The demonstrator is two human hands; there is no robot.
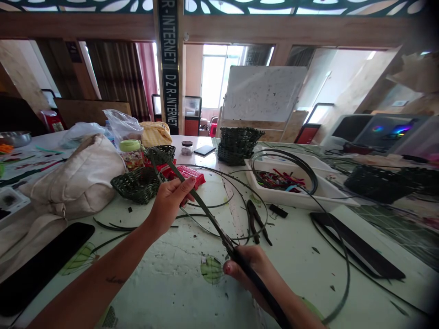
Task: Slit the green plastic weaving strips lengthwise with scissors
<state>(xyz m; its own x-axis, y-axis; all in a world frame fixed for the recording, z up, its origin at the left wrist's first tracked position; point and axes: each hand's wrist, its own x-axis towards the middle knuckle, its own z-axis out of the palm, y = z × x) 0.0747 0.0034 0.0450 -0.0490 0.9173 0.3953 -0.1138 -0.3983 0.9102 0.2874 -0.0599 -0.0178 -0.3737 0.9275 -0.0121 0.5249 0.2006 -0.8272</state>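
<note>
My left hand [174,198] is closed on a long dark green flat strip [206,210], thumb on top, left of the middle. The strip slants from upper left down to the right. Lower right of centre, my right hand [252,269] is wrapped round the dark lower length, where something dark like a tool lies against the strip; its exact shape is unclear. Past my left hand sit a dark green woven basket [137,185] and red packets [192,176]. Thin green strands [236,176] loop across the table behind my hands.
Pliers [255,221] and a black clip [278,210] lie right of centre. A white tray [295,198] holds coloured pieces and a coil of strands. Stacked dark baskets [236,146] stand behind. A beige bag [78,178] and black phone-like object [44,265] are left; a black case [360,244] is right.
</note>
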